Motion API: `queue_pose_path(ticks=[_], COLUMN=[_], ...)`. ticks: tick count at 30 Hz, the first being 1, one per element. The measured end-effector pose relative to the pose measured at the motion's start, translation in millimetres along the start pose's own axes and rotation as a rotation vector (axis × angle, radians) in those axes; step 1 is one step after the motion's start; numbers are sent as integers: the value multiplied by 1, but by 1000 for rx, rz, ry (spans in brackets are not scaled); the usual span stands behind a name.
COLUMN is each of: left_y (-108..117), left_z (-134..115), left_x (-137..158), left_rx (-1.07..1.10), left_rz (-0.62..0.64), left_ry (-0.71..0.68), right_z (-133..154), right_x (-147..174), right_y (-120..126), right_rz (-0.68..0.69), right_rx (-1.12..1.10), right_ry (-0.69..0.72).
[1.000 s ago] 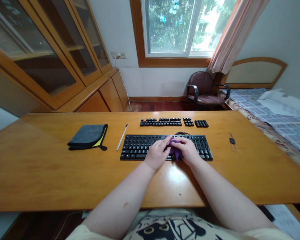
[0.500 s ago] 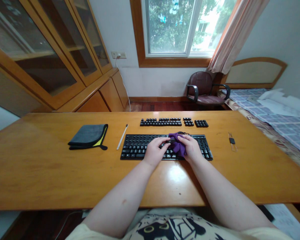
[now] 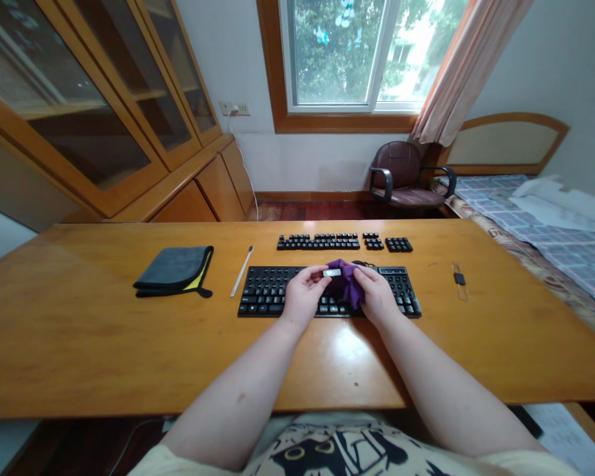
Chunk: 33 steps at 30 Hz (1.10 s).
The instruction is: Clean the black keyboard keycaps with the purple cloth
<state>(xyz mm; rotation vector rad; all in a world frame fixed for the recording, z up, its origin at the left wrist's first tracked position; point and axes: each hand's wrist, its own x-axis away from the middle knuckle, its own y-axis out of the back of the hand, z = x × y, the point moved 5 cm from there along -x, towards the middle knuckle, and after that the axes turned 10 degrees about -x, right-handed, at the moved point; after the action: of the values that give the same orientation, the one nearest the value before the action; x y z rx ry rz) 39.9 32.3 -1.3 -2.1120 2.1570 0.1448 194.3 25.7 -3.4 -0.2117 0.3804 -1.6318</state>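
Note:
My left hand (image 3: 300,296) pinches a wide keycap (image 3: 332,272) between thumb and fingertips; its face shines pale in the light. Bunched in my right hand (image 3: 379,295) is a purple cloth (image 3: 346,283), which lies against the keycap's right end. Both hands are above the black keyboard (image 3: 262,292), hiding its middle. Beyond the keyboard, loose black keycaps (image 3: 318,244) stand in rows, with smaller groups of keycaps (image 3: 399,244) to the right.
On the wooden table (image 3: 129,357) lie a folded grey cloth (image 3: 173,268) with yellow lining and a white brush (image 3: 241,272), both left of the keyboard. At the right is a keycap puller (image 3: 459,279) with wire loops. A chair (image 3: 401,173) stands beyond the table.
The keycap has turned in my left hand, from a dark side to a bright, pale one. The purple cloth has shifted and spread slightly behind it. Both hands stay over the keyboard.

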Motion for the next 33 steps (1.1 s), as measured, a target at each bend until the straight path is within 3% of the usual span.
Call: queue_pose_path(ticks=[4,9,15,23,28,33], left_y=[-4,-5,-6,3,4,-9], left_z=[2,7,12,7,7,8], left_x=[1,0,0,-2,-3,3], left_rx=[19,25,115,95,57,11], left_rz=[65,81,63,-26,-37,158], left_ry=[66,123,141,93,75,66], right_z=[0,-6,-2,-2,5,11], right_x=[5,4,4,3,2,10], right_y=[-1,4,3,-1,1,-12], right_rz=[-11,-76,-84,17,6,189], right_rx=[162,170,190,257,155,350], right_ry=[26,-28,-8,-15,84,266])
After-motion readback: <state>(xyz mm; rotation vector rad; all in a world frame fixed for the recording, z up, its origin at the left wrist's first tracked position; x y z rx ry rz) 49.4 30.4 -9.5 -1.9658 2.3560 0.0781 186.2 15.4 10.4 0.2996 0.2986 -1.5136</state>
